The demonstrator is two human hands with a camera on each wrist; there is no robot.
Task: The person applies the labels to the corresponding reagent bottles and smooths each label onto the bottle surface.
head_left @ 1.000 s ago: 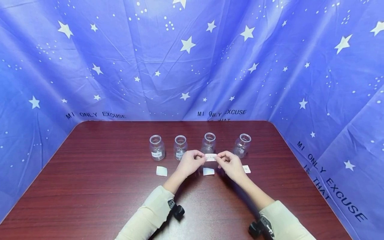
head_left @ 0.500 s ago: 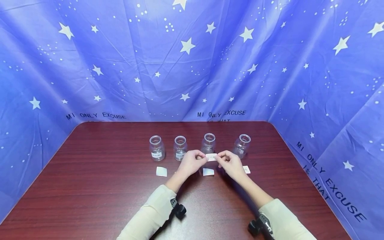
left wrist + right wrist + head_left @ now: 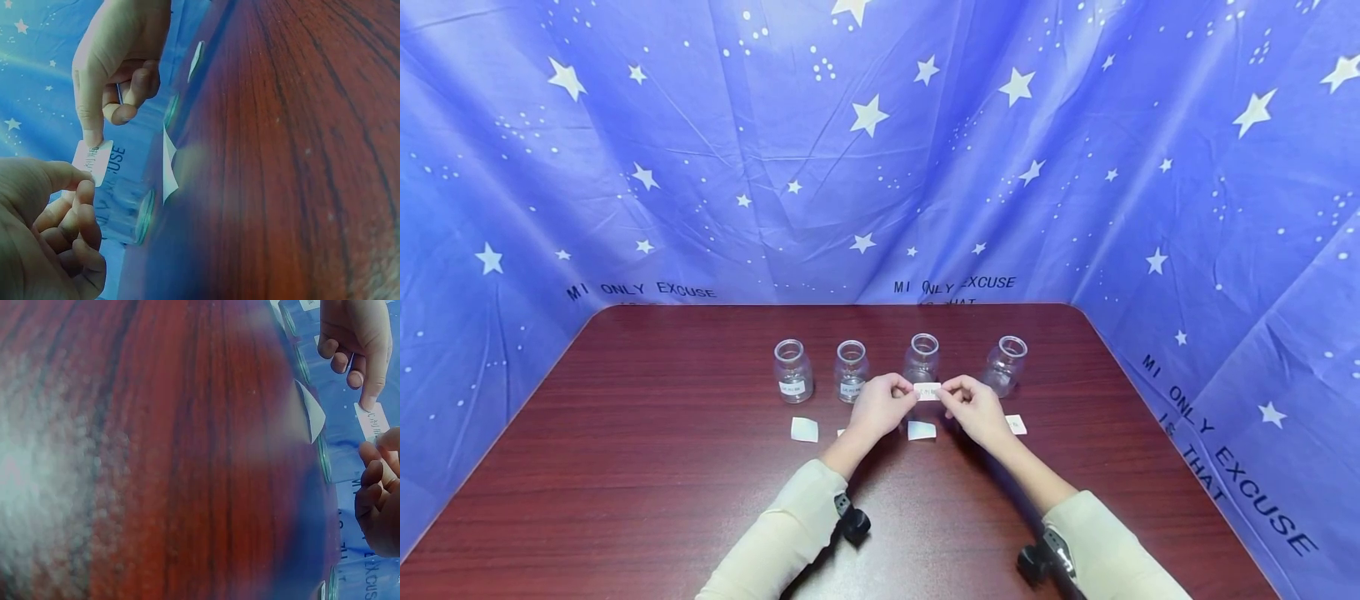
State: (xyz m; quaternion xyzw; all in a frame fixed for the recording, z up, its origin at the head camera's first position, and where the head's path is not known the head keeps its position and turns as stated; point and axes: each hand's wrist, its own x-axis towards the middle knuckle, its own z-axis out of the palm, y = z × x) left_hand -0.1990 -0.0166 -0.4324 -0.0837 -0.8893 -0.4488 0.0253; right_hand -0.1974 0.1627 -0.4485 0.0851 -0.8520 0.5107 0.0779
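A small white label (image 3: 927,392) with printed characters is stretched between both hands. My left hand (image 3: 880,408) pinches its left end between thumb and forefinger, and my right hand (image 3: 977,412) pinches the right end the same way. Both wrist views show the label (image 3: 94,161) held above the table, fingertips at its two ends. Right behind it stands a clear glass jar (image 3: 922,358) with an open mouth; the label overlaps its lower part in the head view. On the table below the hands lies a curled piece of white paper (image 3: 922,430).
Two jars at left, the far-left jar (image 3: 792,367) and its neighbour (image 3: 852,362), bear white labels. A plain jar (image 3: 1006,367) stands at right. Another white paper (image 3: 804,429) lies at left, and a printed label (image 3: 1017,424) shows partly behind the right hand. A starry blue curtain (image 3: 865,167) hangs behind the table.
The label and both hands stay nearly in place before the third jar. My left forearm has shifted slightly to the right.
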